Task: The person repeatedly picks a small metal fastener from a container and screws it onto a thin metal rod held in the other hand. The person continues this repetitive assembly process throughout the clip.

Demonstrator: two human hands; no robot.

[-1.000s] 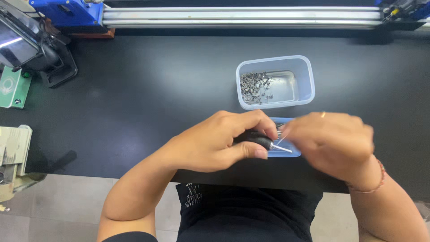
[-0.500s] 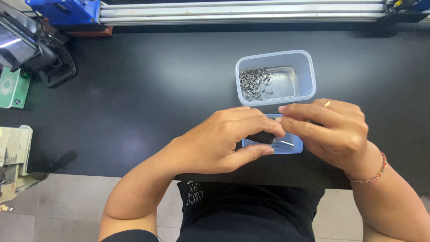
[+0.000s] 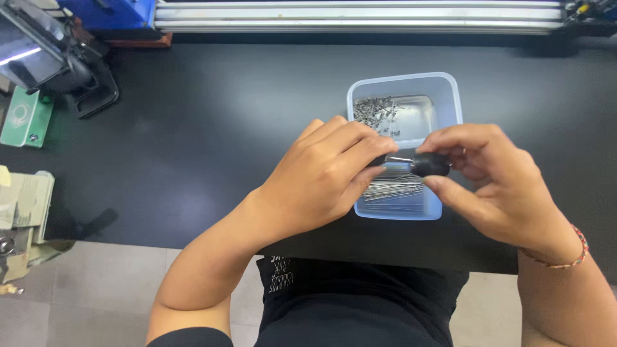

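1. The right hand (image 3: 498,183) pinches a small black cylinder (image 3: 429,164) between thumb and fingertips, closed firmly on it, with a thin metal pin (image 3: 400,159) sticking out of its left end.
2. The left hand (image 3: 324,177) meets it from the other side, index and thumb drawn in narrow around the pin's free end (the fingertips hide whether they truly clamp it, so I cannot tell).
3. Half a second ago both hands sat lower and closer together, over the near tray; now they have drawn slightly apart and the black piece shows in the open with the pin seated in it, which reads as one pin just fitted into the piece.
4. Directly under the grip lies a shallow blue tray (image 3: 398,212) holding a loose row of long pins (image 3: 392,188).
5. Just beyond the grip stands a clear plastic tub (image 3: 450,90) with a heap of small metal parts (image 3: 376,112) in its left corner.
6. All rests on a black tabletop (image 3: 193,128); far off to the left of the grip sit a dark machine (image 3: 58,64) and a green device (image 3: 26,115), and a metal rail (image 3: 360,16) runs along the far edge.
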